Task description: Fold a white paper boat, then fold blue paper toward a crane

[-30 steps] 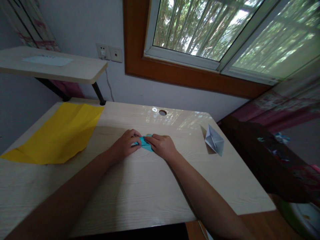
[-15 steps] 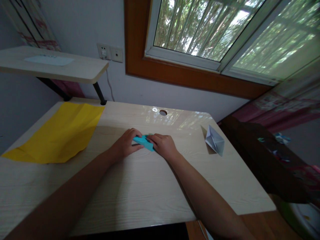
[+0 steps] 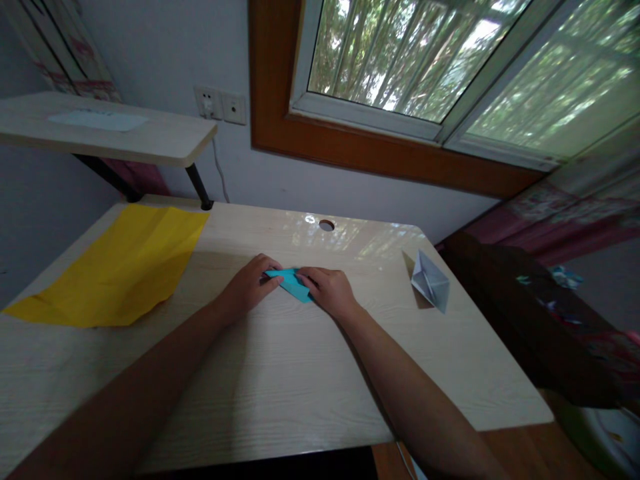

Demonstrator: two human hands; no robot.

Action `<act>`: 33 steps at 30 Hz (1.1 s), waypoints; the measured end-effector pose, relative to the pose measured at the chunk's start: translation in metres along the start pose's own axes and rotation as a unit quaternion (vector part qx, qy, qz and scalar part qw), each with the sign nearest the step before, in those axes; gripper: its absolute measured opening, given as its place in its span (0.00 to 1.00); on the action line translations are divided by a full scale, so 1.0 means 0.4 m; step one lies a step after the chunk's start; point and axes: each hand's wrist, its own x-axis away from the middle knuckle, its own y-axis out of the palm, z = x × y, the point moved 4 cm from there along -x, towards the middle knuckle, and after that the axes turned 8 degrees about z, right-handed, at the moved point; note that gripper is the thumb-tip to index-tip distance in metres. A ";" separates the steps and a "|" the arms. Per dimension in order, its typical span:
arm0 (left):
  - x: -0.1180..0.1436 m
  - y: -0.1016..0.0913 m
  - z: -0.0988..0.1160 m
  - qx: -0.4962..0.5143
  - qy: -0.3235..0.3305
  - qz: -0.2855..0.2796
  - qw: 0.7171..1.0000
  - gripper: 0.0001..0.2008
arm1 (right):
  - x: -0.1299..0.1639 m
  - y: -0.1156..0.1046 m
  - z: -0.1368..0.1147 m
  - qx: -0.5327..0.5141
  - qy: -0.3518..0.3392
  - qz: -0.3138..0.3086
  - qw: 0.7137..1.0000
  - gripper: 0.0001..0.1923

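A small folded piece of blue paper (image 3: 294, 283) lies on the light wooden table (image 3: 280, 373), between my two hands. My left hand (image 3: 249, 287) pinches its left end with curled fingers. My right hand (image 3: 330, 291) presses on its right side, fingers bent over the fold. Part of the paper is hidden under both hands.
A large creased yellow sheet (image 3: 117, 263) lies at the table's left. A folded white paper boat (image 3: 430, 280) stands at the right. A cable hole (image 3: 326, 225) is near the back edge. A raised shelf (image 3: 105, 137) hangs at the back left. Dark furniture (image 3: 530, 320) flanks the right.
The blue paper has flattened out and shows more between my hands. Both hands have shifted slightly along it.
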 end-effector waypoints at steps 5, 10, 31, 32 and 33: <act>-0.003 -0.007 -0.004 0.005 -0.026 0.008 1.000 0.09 | 0.000 0.000 0.001 0.003 0.008 0.002 1.000 0.12; -0.007 -0.017 -0.001 0.018 0.014 0.020 1.000 0.10 | 0.000 0.003 0.005 -0.005 0.019 0.001 1.000 0.12; -0.010 -0.023 -0.010 0.046 0.001 0.043 0.998 0.11 | 0.001 0.003 0.028 -0.105 0.086 0.014 0.991 0.11; -0.010 -0.022 -0.010 0.045 0.000 0.043 0.998 0.11 | 0.000 0.002 0.028 -0.115 0.086 0.016 0.989 0.11; -0.010 -0.022 -0.010 0.045 -0.002 0.043 0.998 0.11 | 0.000 0.001 0.029 -0.125 0.086 0.018 0.988 0.10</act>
